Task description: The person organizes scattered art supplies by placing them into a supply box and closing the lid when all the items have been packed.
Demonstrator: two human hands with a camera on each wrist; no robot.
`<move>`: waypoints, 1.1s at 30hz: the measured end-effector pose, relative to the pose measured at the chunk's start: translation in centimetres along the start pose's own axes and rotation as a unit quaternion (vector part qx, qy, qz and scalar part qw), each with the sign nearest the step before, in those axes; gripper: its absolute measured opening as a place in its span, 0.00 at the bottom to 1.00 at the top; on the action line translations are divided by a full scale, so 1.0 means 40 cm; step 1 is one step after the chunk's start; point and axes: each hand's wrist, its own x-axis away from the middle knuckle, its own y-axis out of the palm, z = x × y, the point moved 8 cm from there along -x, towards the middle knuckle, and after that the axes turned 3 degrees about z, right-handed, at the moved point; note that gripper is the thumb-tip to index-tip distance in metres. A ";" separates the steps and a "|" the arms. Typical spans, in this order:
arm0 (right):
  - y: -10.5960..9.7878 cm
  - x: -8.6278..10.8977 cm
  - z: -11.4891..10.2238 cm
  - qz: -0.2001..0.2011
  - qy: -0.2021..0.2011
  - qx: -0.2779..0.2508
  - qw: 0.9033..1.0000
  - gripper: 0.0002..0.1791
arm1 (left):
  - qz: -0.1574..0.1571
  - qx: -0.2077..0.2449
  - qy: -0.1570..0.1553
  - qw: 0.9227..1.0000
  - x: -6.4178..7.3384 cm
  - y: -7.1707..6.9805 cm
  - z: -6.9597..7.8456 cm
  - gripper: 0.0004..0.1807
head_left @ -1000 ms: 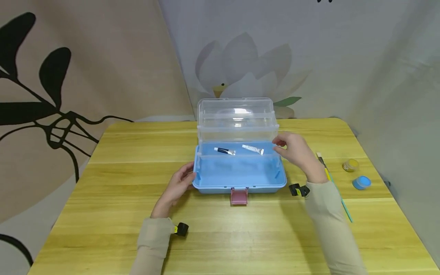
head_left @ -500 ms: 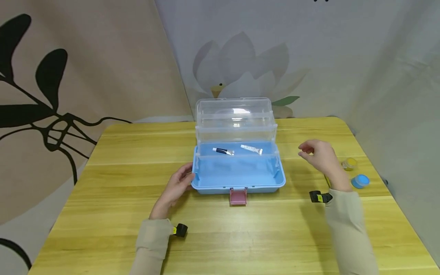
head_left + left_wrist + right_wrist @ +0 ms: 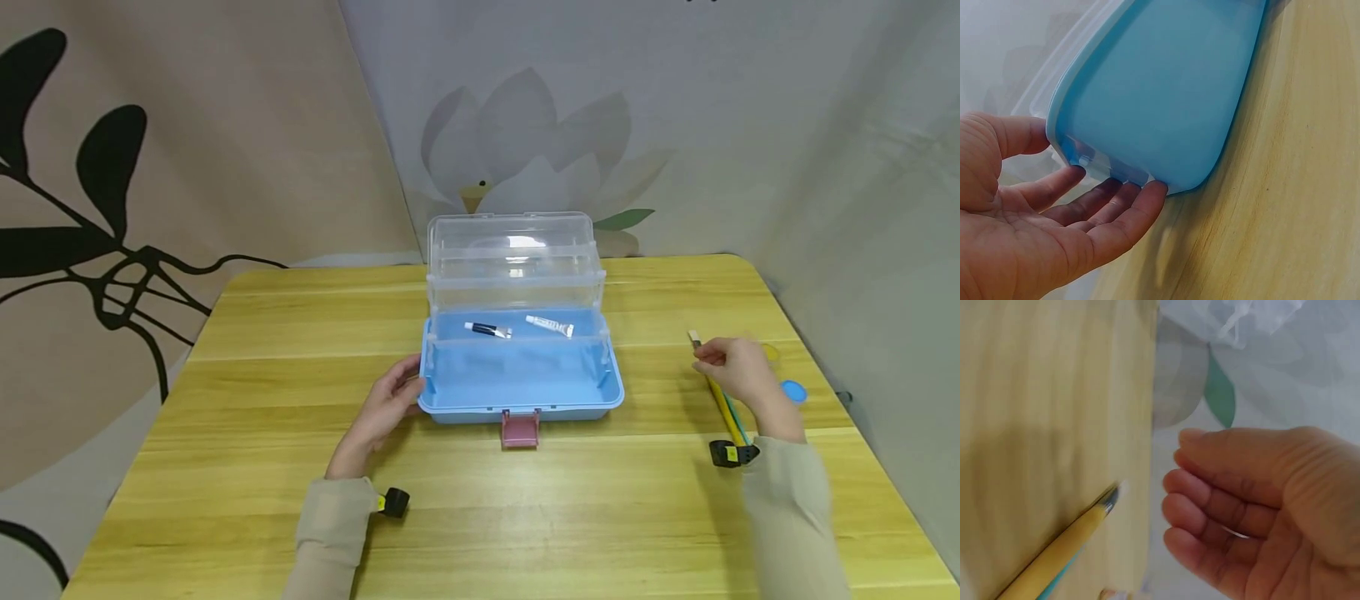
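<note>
My left hand (image 3: pixel 386 408) grips the left end of an open blue storage box (image 3: pixel 521 375); in the left wrist view the thumb lies on its rim and the fingertips along the side wall. My right hand (image 3: pixel 738 367) is over the right of the table, fingers loosely bent, nothing in them. Under it lie a yellow-handled paintbrush (image 3: pixel 1066 550) and a teal-handled brush (image 3: pixel 737 419), both partly covered by the hand in the head view. In the box lie a black-and-white paint tube (image 3: pixel 488 330) and a white paint tube (image 3: pixel 550 325).
The box's clear lid (image 3: pixel 517 258) stands raised at the back, its pink latch (image 3: pixel 520 431) hanging in front. Behind the right hand are a yellow paint jar (image 3: pixel 771 352), partly hidden, and a blue paint jar (image 3: pixel 794 390). A printed curtain (image 3: pixel 300 150) hangs behind the table.
My right hand has moved away from the box's right side, rightward and nearer, to above the brushes. My left hand stays at the box's left end.
</note>
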 end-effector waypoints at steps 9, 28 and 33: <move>0.027 0.033 0.094 -0.035 0.049 0.023 0.998 0.09 | 0.000 -0.009 0.003 1.000 0.000 -0.001 0.001 0.26; 0.031 0.047 0.117 0.025 0.062 0.060 0.996 0.06 | 0.004 -0.004 0.006 1.000 0.004 -0.003 0.005 0.26; 0.030 0.046 0.115 0.044 0.059 0.074 0.995 0.05 | 0.001 0.003 0.009 1.000 0.001 -0.001 0.003 0.26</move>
